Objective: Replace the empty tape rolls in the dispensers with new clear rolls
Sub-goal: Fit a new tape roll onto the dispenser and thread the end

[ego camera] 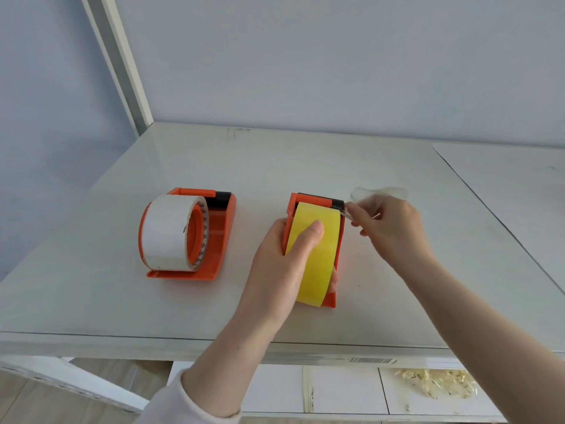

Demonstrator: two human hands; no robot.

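Yellow roll (315, 255) sits in the orange dispenser (330, 298), gripped by the left hand (282, 261) with the thumb on top, its axle running crosswise. Just beyond that thumb, the nearer right hand (389, 229) pinches the tape end (347, 213) at the cutter.

Pale table (275, 166): white-roll dispenser (215, 240), yellow-roll dispenser (330, 298), crumpled tape wad (379, 192).

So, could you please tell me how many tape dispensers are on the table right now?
2. The left dispenser sits alone on the table with a white roll. The right dispenser holds a yellow roll and is gripped by the left hand. None looks hidden.
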